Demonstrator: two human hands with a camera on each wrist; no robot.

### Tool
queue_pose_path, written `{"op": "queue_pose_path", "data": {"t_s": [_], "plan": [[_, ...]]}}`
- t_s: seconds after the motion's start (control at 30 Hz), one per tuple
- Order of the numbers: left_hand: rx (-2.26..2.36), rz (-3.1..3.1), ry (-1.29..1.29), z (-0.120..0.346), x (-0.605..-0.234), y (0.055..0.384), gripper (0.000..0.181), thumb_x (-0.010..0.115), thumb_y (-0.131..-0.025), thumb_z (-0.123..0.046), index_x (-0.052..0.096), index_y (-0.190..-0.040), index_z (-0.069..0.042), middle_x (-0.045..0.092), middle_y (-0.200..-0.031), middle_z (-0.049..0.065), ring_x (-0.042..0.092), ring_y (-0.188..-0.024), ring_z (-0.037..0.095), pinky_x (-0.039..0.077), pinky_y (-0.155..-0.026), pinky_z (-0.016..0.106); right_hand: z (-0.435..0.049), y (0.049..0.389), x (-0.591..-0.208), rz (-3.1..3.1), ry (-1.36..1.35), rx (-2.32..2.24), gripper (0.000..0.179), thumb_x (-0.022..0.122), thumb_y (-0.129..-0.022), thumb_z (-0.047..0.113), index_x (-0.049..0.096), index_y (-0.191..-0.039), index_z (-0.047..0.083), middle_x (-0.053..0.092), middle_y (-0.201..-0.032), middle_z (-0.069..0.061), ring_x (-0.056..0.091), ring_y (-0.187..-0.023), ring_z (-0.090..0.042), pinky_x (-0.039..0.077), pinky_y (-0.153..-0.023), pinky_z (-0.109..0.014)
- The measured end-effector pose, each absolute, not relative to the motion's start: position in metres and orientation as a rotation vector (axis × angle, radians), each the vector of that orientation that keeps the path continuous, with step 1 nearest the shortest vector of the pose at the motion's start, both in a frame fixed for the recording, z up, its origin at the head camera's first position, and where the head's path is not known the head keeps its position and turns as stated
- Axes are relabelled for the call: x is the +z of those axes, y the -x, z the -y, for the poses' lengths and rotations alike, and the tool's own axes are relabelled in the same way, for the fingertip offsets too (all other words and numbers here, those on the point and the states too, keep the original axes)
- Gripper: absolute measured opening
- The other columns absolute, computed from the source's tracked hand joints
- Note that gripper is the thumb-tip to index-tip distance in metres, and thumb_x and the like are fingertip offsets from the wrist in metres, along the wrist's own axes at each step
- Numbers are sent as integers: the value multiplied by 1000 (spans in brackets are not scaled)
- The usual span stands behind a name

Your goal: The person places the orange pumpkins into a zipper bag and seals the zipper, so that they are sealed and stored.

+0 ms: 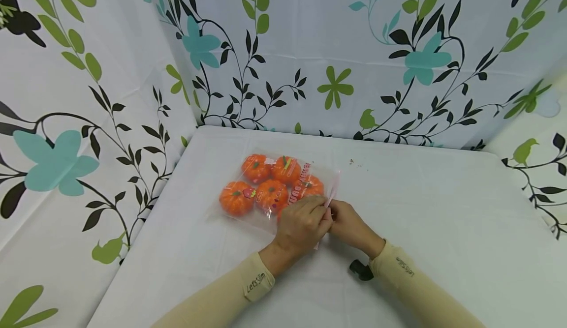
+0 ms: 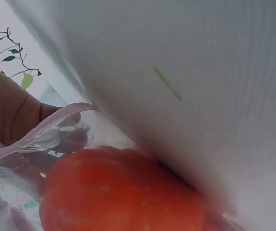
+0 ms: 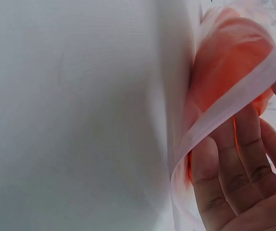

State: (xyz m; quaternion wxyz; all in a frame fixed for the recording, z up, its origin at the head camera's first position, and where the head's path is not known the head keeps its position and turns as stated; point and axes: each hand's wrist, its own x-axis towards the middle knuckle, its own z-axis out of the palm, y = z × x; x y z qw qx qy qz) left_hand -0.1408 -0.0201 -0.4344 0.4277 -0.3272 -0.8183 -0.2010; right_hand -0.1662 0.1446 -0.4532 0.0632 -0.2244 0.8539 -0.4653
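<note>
A clear zip bag (image 1: 334,178) with red print and a pink strip along its edge lies on the table, holding several small orange pumpkins (image 1: 271,195). At the bag's right edge, my left hand (image 1: 303,222) grips the strip, partly covering the nearest pumpkins. Close against it, my right hand (image 1: 352,224) pinches the same edge; its fingertips are hidden in the head view. A blurred pumpkin (image 2: 113,192) fills the lower left wrist view, beside the bag's pink rim (image 2: 56,118). In the right wrist view, fingers lie behind the strip (image 3: 234,98), by a pumpkin (image 3: 229,57).
The white-covered table (image 1: 443,220) stretches to both sides. A small black object (image 1: 361,270) is by the right sleeve cuff. Small dark specks (image 1: 352,161) lie beyond the bag. Patterned curtains (image 1: 288,47) hang behind and at the sides.
</note>
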Motion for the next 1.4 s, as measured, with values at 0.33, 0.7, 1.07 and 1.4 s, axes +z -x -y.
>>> {"op": "queue_pose_path", "data": {"t_s": [0.33, 0.7, 1.07, 1.4], "plan": [[-517, 2042, 854, 18, -436, 141, 4, 76, -79, -8, 78, -80, -4, 75, -94, 6, 74, -89, 17, 58, -82, 28, -139, 168, -459, -2672, 736, -1358, 27, 66, -91, 0, 65, -118, -7, 71, -108, -14, 63, -92, -20, 54, -80, -37], [-481, 2043, 861, 16, -437, 141, 5, 77, -79, -9, 78, -81, -4, 74, -92, 5, 73, -86, 16, 58, -80, 27, -140, 168, -461, -2707, 773, -1331, 24, 66, -90, -5, 66, -113, -8, 71, -107, -17, 67, -97, -26, 55, -83, -41], [-440, 2072, 860, 16, -440, 145, 7, 75, -80, -11, 78, -83, -4, 75, -92, 5, 74, -86, 16, 58, -80, 26, -169, 162, -458, -2596, 739, -1409, 19, 71, -93, 9, 72, -112, 9, 72, -109, -1, 68, -97, -18, 58, -82, -36], [-388, 2121, 853, 14, -440, 155, 7, 75, -81, -13, 76, -78, -7, 75, -95, 3, 72, -87, 15, 58, -81, 27, -185, 156, -445, -2844, 537, -1409, 24, 77, -91, 21, 74, -113, 14, 73, -96, 7, 68, -88, -10, 55, -72, -34]]}}
